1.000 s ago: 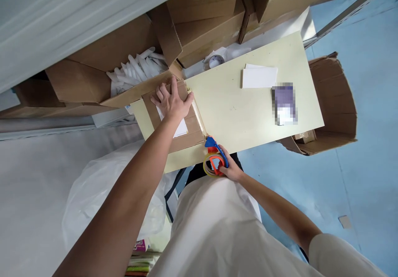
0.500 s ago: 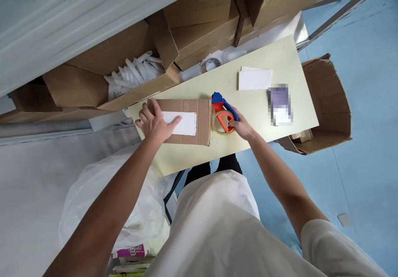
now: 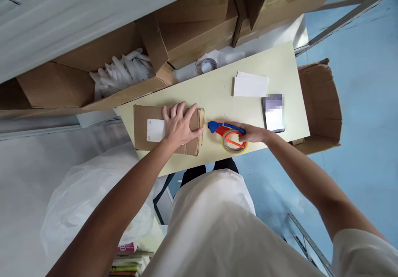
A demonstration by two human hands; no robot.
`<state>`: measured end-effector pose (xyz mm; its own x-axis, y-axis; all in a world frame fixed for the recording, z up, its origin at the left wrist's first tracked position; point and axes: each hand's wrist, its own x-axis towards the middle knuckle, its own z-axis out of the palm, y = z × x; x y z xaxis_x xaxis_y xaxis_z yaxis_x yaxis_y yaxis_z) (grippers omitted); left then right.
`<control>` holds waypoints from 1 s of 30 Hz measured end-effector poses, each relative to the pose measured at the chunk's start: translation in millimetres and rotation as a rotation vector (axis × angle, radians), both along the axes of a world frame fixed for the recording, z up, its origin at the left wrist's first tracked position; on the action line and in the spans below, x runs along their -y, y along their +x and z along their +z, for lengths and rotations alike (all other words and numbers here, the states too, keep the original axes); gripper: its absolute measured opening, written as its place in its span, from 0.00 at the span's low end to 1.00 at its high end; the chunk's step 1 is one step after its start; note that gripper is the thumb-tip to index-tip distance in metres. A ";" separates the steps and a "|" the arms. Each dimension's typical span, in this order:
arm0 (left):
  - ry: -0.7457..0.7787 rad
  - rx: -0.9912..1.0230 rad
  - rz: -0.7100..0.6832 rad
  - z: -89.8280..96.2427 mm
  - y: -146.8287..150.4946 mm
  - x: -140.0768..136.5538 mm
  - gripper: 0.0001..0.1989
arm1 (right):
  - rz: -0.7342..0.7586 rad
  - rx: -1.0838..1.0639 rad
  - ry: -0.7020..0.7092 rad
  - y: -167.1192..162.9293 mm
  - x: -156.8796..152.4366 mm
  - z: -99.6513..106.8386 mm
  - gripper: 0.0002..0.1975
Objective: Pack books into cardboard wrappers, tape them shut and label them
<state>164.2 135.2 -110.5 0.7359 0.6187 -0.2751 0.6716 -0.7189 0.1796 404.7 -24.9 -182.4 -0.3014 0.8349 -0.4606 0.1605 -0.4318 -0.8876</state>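
Observation:
A small cardboard box (image 3: 141,123) lies on the pale table (image 3: 217,98), with a white label (image 3: 155,130) on its upper face. My left hand (image 3: 180,124) rests on the right part of the box, fingers spread over it and covering some of the label. In my right hand (image 3: 253,133) is a blue and red tape dispenser (image 3: 228,128) carrying a roll of tape. Its blue head points left at the box's right end, a short gap away from it.
Behind the table stand large open cartons, one with white wrapped items (image 3: 124,71). A tape roll (image 3: 208,65) lies at the back edge. White cards (image 3: 250,86) and a phone-like device (image 3: 274,115) are to the right. An open carton (image 3: 321,103) stands past the right edge.
My left hand has slid right across the box, from its left end to near its right end. The tape dispenser has moved right, away from the box, and turned so its head points left.

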 end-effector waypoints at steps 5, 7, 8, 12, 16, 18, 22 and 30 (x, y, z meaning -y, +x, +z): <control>-0.012 0.039 -0.026 -1.7 0.4 2.4 0.36 | 0.453 0.003 -0.068 46.8 -86.7 -14.3 0.37; -0.026 0.044 -0.031 -2.8 0.3 2.9 0.35 | 0.572 0.004 -0.089 52.6 -131.4 -24.0 0.33; -0.034 0.047 -0.033 -3.3 0.1 2.9 0.35 | 0.632 0.034 -0.121 50.3 -151.7 -29.0 0.32; -0.059 0.037 -0.019 -3.1 -0.3 1.6 0.35 | 0.640 0.255 -0.272 10.6 -199.6 -43.5 0.26; -0.075 0.006 0.011 0.5 2.1 3.0 0.36 | 0.371 0.203 -0.223 -18.3 -182.6 -35.8 0.25; -0.074 0.018 0.034 2.1 5.4 6.8 0.36 | 0.467 0.074 -0.250 -7.1 -157.5 -17.3 0.27; -0.056 0.075 0.129 7.3 7.8 11.6 0.36 | 0.383 0.023 -0.152 38.8 -99.1 50.0 0.24; 0.012 0.068 0.598 21.8 -93.1 -35.5 0.44 | -0.029 0.111 0.090 21.5 14.3 171.4 0.34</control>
